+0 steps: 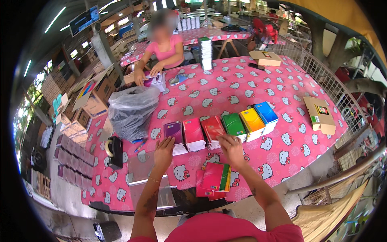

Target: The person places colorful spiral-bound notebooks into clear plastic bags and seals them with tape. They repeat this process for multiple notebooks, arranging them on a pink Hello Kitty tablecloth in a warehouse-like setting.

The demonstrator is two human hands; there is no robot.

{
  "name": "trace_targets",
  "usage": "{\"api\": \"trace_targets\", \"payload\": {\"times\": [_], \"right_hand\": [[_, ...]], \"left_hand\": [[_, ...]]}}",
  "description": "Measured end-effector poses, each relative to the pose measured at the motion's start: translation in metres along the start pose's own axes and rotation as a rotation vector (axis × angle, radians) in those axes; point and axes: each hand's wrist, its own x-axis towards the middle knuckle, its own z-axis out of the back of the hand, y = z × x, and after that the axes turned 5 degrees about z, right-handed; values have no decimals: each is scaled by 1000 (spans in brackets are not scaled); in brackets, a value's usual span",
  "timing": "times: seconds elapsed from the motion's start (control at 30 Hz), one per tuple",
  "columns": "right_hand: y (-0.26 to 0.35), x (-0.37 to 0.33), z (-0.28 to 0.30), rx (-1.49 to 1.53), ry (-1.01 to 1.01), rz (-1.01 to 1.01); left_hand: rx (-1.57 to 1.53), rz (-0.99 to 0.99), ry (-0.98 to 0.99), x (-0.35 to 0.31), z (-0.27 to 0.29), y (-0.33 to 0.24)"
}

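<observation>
Several stacks of spiral notebooks stand in a row before me. My left hand lies against the near left corner of the purple notebooks, fingers stretched out and holding nothing. Beside that stack are the pink notebooks. My right hand has its fingers curled on the near right corner of the red notebook on top of its stack. To the right follow the green notebooks, yellow notebooks and blue notebooks. Nearer me, a small fanned pile of notebooks lies flat.
A tape dispenser and a grey plastic bag sit on the left of the pink patterned tablecloth. Across the table a co-worker handles purple notebooks. Opened cardboard boxes and a tall notebook stack stand farther off.
</observation>
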Motion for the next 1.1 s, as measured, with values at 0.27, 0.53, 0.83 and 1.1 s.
{"api": "trace_targets", "payload": {"times": [0.27, 0.53, 0.83, 1.1], "right_hand": [[87, -130, 26, 220, 288, -37], [76, -156, 1, 897, -142, -1367], [90, -94, 24, 1279, 170, -1455], [101, -106, -16, 975, 254, -1265]], "left_hand": [[-373, 57, -129, 28, 111, -96], [-334, 135, 298, -36, -21, -150], [-1068, 752, 546, -127, -62, -102], [-1338, 866, 481, -124, -22, -93]]}}
